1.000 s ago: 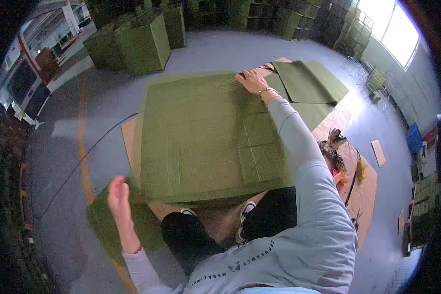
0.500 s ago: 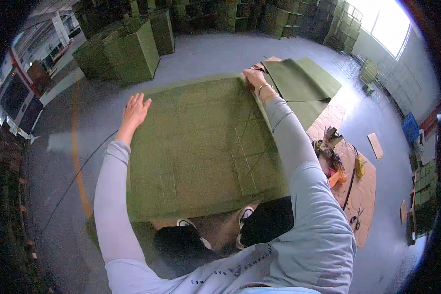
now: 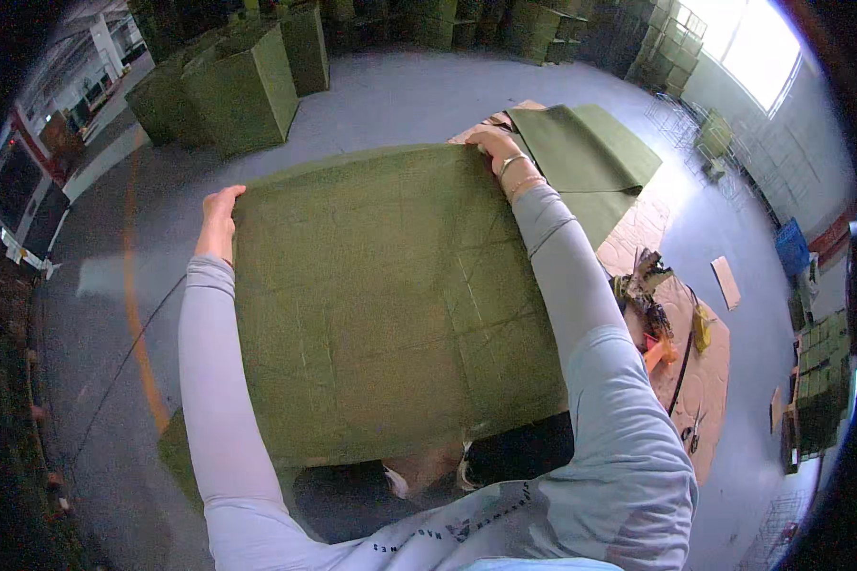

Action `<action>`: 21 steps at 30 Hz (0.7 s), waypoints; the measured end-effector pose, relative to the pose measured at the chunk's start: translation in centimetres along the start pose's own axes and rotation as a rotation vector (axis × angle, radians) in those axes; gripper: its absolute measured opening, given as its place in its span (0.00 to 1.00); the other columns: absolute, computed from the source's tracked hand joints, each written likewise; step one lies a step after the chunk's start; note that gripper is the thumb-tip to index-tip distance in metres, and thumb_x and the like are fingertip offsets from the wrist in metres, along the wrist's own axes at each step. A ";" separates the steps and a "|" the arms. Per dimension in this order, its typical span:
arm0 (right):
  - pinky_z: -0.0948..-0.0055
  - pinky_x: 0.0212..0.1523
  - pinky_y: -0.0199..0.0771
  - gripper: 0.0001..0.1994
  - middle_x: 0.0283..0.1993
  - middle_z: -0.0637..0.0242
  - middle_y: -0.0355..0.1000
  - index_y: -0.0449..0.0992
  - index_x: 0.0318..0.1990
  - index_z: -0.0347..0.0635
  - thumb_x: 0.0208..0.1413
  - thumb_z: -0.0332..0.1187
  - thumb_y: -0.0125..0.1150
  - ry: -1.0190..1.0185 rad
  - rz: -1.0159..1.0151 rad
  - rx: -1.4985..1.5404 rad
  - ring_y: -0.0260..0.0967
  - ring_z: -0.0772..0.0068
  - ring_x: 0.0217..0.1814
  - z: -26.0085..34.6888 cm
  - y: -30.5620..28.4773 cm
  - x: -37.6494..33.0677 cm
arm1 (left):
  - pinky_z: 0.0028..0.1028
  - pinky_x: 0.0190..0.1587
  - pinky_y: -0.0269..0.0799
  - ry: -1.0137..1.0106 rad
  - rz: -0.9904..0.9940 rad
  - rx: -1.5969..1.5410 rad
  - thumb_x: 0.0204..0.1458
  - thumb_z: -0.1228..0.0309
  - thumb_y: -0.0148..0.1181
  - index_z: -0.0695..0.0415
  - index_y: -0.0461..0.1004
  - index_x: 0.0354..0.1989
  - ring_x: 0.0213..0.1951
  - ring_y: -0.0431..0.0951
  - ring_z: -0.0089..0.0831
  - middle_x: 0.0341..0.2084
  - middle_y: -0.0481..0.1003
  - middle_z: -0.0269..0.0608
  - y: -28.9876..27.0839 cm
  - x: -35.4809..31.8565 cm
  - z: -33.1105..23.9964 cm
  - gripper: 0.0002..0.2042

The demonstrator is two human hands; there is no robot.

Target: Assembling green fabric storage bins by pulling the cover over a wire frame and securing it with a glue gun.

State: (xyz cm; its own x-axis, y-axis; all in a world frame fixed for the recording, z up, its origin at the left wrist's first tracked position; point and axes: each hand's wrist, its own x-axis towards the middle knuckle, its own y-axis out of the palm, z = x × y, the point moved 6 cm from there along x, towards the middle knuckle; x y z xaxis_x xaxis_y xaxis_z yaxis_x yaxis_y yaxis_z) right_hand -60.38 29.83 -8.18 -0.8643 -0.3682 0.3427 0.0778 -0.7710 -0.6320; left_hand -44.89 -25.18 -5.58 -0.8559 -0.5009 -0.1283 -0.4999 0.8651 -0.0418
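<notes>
Head view: left hand (image 3: 219, 214) and right hand (image 3: 493, 145) both clamp fingers over the far edge of a flattened olive-green cardboard sheet (image 3: 390, 305), tilted up over the lap; squaring it open probably needs a firm two-handed pull.

Daylight glare from window (image 3: 747, 43) upper right, dim left, fisheye-bent dark rim

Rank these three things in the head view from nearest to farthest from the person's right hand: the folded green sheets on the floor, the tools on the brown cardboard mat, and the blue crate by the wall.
From the right hand:
1. Folded green sheets, just to its right on the floor.
2. Tools on the brown cardboard mat, lower right.
3. Blue crate, far right by the wall.
</notes>
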 end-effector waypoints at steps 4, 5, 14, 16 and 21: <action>0.63 0.46 0.73 0.18 0.47 0.65 0.75 0.75 0.50 0.55 0.49 0.30 0.58 0.490 -0.027 0.010 0.74 0.62 0.47 1.3 -0.2 -2.3 | 0.31 0.32 0.68 0.013 -0.126 0.000 0.37 0.73 0.67 0.66 0.76 0.26 0.29 0.73 0.29 0.27 0.75 0.40 -0.7 -1.7 0.4 0.10; 0.63 0.47 0.72 0.16 0.46 0.62 0.73 0.74 0.46 0.50 0.46 0.34 0.62 0.077 0.027 -0.435 0.71 0.61 0.49 1.3 -5.9 -2.0 | 0.32 0.31 0.67 0.022 -0.040 -0.058 0.36 0.73 0.66 0.67 0.75 0.25 0.28 0.73 0.29 0.27 0.75 0.40 3.3 -2.0 -1.1 0.10; 0.58 0.50 0.71 0.19 0.51 0.59 0.73 0.76 0.45 0.43 0.60 0.43 0.41 -0.116 0.082 -0.859 0.70 0.55 0.53 17.7 3.6 -2.9 | 0.36 0.32 0.67 0.117 -0.120 -0.017 0.37 0.69 0.64 0.69 0.74 0.26 0.28 0.73 0.33 0.26 0.74 0.44 0.4 -1.3 -0.7 0.14; 0.58 0.51 0.71 0.21 0.51 0.59 0.72 0.76 0.45 0.42 0.60 0.44 0.39 0.009 0.116 -0.771 0.69 0.56 0.54 19.7 4.5 -2.4 | 0.37 0.33 0.68 0.159 -0.143 0.010 0.38 0.67 0.63 0.69 0.74 0.28 0.28 0.75 0.37 0.27 0.75 0.47 -1.8 -0.8 -1.3 0.15; 0.62 0.54 0.70 0.18 0.51 0.64 0.73 0.77 0.45 0.45 0.60 0.43 0.42 0.136 0.462 -0.829 0.69 0.63 0.56 19.4 6.3 -1.7 | 0.41 0.46 0.69 0.911 -0.148 0.838 0.55 0.52 0.48 0.58 0.76 0.41 0.46 0.73 0.51 0.44 0.74 0.52 3.7 -8.7 -8.3 0.21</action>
State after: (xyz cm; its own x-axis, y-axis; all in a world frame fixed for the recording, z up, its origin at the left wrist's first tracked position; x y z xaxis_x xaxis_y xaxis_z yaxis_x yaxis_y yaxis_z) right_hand -48.82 15.53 0.78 -0.8908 -0.4399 -0.1141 0.0942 0.0670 -0.9933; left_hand -40.39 -17.83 3.57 -0.7461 -0.1426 0.6504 -0.6475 0.3827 -0.6590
